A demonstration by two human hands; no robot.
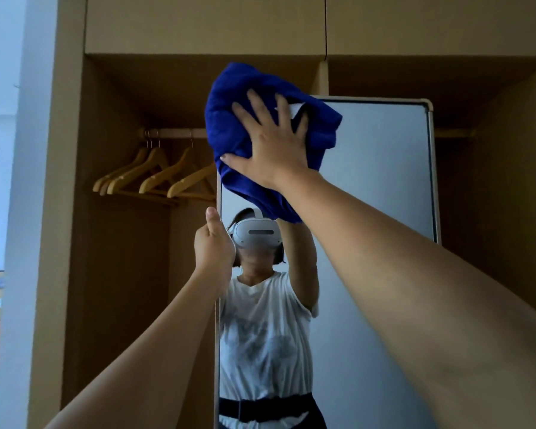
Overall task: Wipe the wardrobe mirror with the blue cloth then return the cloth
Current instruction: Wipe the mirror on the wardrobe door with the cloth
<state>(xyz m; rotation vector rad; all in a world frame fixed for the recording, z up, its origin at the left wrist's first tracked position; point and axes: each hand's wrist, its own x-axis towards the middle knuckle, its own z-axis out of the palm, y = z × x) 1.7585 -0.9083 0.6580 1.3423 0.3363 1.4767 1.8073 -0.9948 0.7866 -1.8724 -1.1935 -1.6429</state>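
High on the mirror (384,181), right hand (273,147) spread flat pressing blue cloth (232,131), left hand (212,243) gripping mirror's edge

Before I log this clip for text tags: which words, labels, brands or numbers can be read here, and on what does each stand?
No text can be read in this frame.
White tag on the blue cloth: no print can be made out.
Grey print on the white T-shirt reflected in the mirror: blurred, no letters can be made out.
Headset in the reflection: no readable brand mark.
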